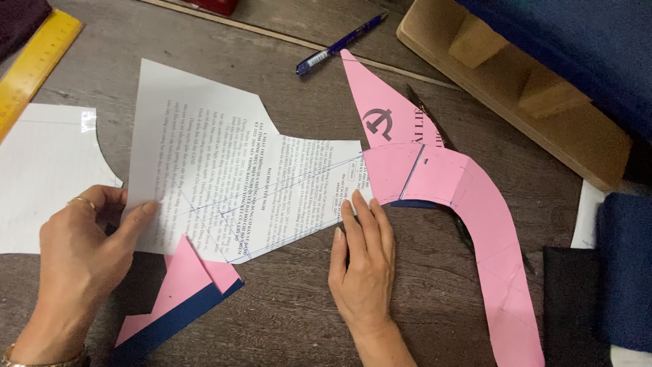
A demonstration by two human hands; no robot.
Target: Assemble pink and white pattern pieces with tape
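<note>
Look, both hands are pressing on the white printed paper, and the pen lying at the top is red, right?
Not quite. The pen is blue, not red, as the head view shows. The left hand and right hand do both press on the white printed paper.

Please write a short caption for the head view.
Two hands press a printed paper pattern flat beside a curved pink piece.
</note>
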